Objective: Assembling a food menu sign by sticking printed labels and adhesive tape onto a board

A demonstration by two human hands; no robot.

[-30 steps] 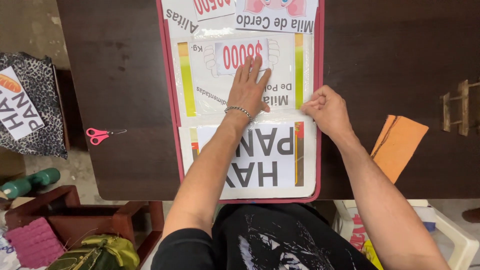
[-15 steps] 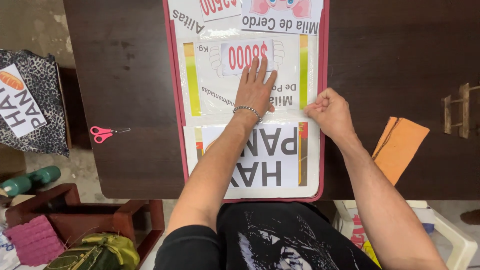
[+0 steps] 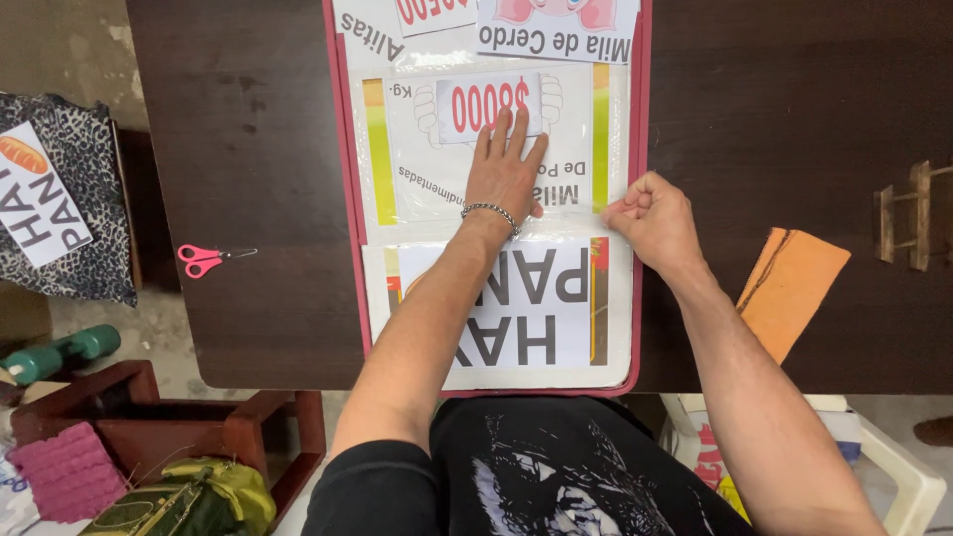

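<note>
A long red-edged board (image 3: 349, 179) lies on the dark wooden table (image 3: 248, 149), covered with printed paper signs under clear film. My left hand (image 3: 504, 174) lies flat, fingers spread, pressing the middle sign (image 3: 417, 159) with yellow-green side bars. My right hand (image 3: 655, 220) is at the board's right edge, fingers pinched on the edge of the clear film near the seam between the middle sign and the lower lettered sign (image 3: 536, 308).
Pink-handled scissors (image 3: 206, 259) lie on the table left of the board. An orange folded piece (image 3: 791, 288) lies right of it, a small wooden stand (image 3: 908, 213) further right. Left of the table are a leopard-print bag (image 3: 69, 218), a green dumbbell (image 3: 55, 355), a wooden crate (image 3: 189, 427).
The view has shifted slightly. Both hands stay at nearly the same spots on the board; the left hand presses the sign and the right hand stays pinched at the right edge.
</note>
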